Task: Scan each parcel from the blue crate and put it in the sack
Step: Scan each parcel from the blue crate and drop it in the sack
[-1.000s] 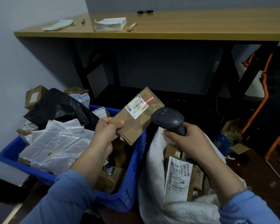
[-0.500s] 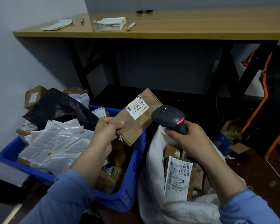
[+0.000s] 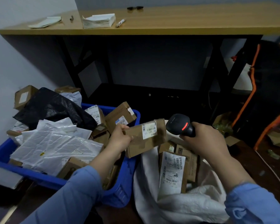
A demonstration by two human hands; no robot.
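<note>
We see the cardboard parcel point(image 3: 145, 138), label upward and blurred, above the edge where the blue crate point(image 3: 120, 194) meets the white sack point(image 3: 176, 206). The left hand point(image 3: 120, 139) grips its end; the right hand point(image 3: 205, 139) clasps the scanner point(image 3: 179, 125) just beside it.

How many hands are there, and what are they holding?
2. The left hand grips a brown parcel above where the blue crate meets the sack. The right hand holds the black scanner above the sack. No others show.
</note>
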